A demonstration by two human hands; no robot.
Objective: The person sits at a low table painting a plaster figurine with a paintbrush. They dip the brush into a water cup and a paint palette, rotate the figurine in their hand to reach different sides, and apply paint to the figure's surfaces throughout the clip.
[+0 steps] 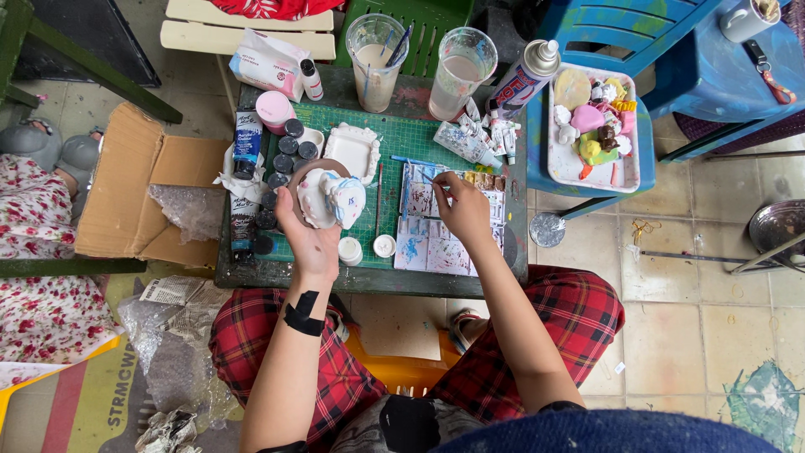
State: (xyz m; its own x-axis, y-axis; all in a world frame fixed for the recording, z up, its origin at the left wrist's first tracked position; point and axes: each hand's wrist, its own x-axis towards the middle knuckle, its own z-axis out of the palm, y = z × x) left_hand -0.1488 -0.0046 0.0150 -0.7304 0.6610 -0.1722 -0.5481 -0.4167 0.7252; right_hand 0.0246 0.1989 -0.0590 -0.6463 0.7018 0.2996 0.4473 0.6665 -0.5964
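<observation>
My left hand (306,235) holds a small white plaster figurine (331,199) with pale blue patches, lifted above the green cutting mat (402,138). My right hand (464,210) pinches a thin paintbrush (429,179) with its tip over a paint-smeared white palette (432,243). A black band wraps my left wrist. Several small dark paint jars (289,151) stand left of the figurine, and two small white lids (366,248) lie below it.
Two plastic cups of cloudy water (375,54) stand at the table's far edge beside a spray can (521,80). Paint tubes (470,141), a white tray of painted figures (591,126) on a blue stool, and an open cardboard box (138,189) surround the table.
</observation>
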